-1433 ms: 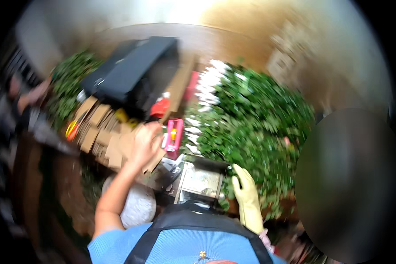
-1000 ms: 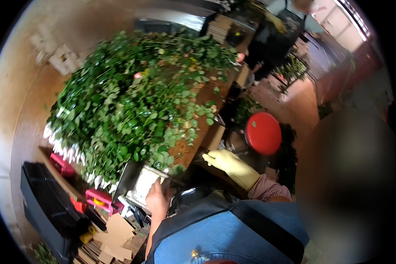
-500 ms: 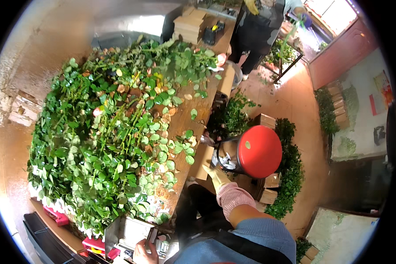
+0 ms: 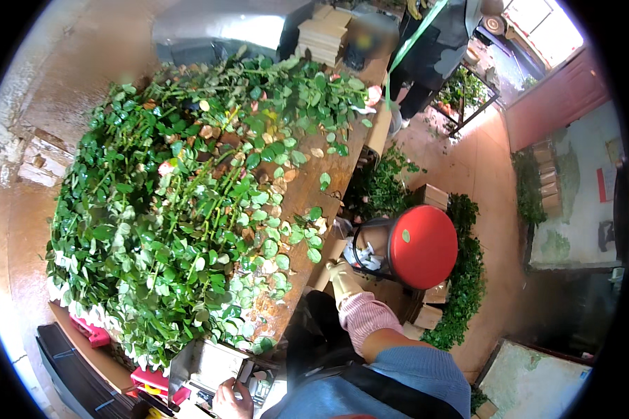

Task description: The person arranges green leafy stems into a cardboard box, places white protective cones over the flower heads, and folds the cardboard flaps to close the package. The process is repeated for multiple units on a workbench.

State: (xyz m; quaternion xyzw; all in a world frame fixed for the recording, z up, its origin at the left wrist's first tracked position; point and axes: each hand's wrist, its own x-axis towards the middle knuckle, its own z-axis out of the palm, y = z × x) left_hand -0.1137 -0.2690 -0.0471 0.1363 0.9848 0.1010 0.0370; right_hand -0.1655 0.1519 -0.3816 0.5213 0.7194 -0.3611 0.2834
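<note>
My right hand point(image 4: 344, 281), in a pale yellow glove with a pink ribbed cuff behind it, is low beside the table's right edge. Its fingers are bent in close to a piece of brown cardboard point(image 4: 333, 255); whether they grip it I cannot make out. Just right of it stands a stool point(image 4: 423, 246) with a round red seat and dark frame, a leaf lying on top. My bare left hand point(image 4: 232, 400) is at the lower edge against a metal box-like fixture point(image 4: 213, 366), thumb and finger apart. A large heap of leafy rose stems point(image 4: 154, 216) covers the table point(image 4: 314, 174).
Stacked cardboard point(image 4: 323, 40) lies at the table's far end, where another person in dark clothes point(image 4: 433, 56) stands. More bundled greenery point(image 4: 468, 279) lines the floor beyond the stool. A black slatted rack point(image 4: 73, 370) stands at the lower left.
The view has shifted, so the table and stool sit farther right. My right hand's fingers have drawn in beside the cardboard. A long green strip now shows by the other person.
</note>
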